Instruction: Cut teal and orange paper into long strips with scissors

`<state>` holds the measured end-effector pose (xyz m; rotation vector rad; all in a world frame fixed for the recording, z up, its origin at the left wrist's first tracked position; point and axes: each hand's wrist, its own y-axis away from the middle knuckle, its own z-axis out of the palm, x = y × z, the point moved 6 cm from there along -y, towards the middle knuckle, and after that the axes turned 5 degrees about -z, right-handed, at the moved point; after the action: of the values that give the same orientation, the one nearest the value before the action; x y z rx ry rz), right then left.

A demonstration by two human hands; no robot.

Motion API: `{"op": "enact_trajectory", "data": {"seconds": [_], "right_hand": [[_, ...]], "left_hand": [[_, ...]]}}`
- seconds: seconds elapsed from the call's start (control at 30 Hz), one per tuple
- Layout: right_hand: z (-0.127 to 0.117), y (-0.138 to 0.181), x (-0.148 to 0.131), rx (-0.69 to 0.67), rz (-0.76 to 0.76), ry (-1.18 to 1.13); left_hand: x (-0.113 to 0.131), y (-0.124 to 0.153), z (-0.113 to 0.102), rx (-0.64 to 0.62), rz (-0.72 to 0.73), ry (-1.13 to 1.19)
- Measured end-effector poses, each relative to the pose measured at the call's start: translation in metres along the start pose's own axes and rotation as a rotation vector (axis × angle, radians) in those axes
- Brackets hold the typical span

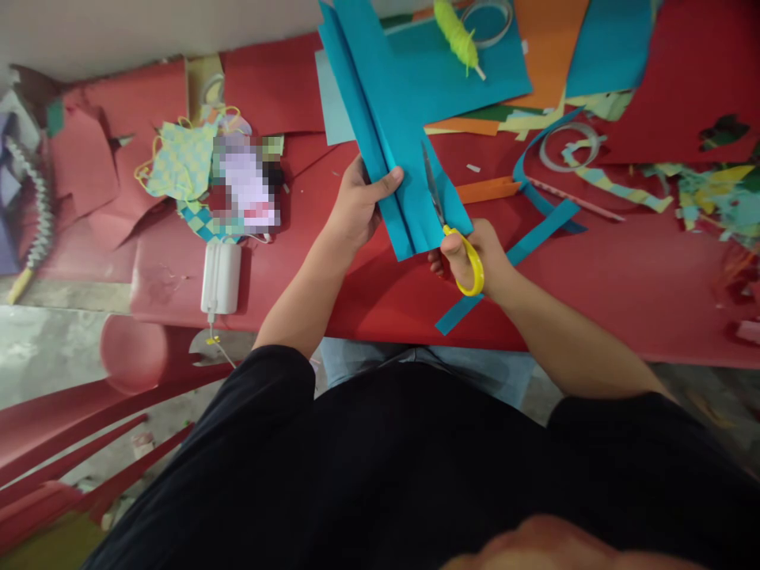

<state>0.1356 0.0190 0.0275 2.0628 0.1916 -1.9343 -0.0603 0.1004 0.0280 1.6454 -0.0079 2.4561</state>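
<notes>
My left hand (pixel 362 198) grips a folded sheet of blue paper (pixel 392 119) by its lower left edge, thumb on top. Creases run along the sheet's left side. In my right hand (pixel 475 249) are scissors (pixel 436 194) with yellow handles. One blade lies over the blue sheet near its lower right corner; I cannot tell how far apart the blades are. Some right-hand fingers are behind the paper. Below and right of that hand, a cut blue paper strip (pixel 543 233) lies on the red table (pixel 380 305).
Rolls of tape (pixel 570 148), an orange paper strip (pixel 490 189) and a yellow yarn bundle (pixel 457 36) lie beyond my hands. Paper scraps (pixel 712 202) are heaped at right. A white power bank (pixel 221 277) with a cable is at left, near a red chair (pixel 134 356).
</notes>
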Motion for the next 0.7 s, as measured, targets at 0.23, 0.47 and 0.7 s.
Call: {"op": "enact_trajectory", "data": {"seconds": [0.23, 0.47, 0.7], "right_hand": [[0.000, -0.001, 0.004, 0.082, 0.112, -0.024], [-0.005, -0.004, 0.007, -0.005, 0.046, -0.040], [-0.004, -0.006, -0.011, -0.088, -0.250, 0.163]], "left_hand": [[0.002, 0.003, 0.002, 0.044, -0.056, 0.031], [0.002, 0.001, -0.001, 0.036, -0.039, 0.033], [-0.001, 0.003, 0.004, -0.005, -0.059, -0.009]]}}
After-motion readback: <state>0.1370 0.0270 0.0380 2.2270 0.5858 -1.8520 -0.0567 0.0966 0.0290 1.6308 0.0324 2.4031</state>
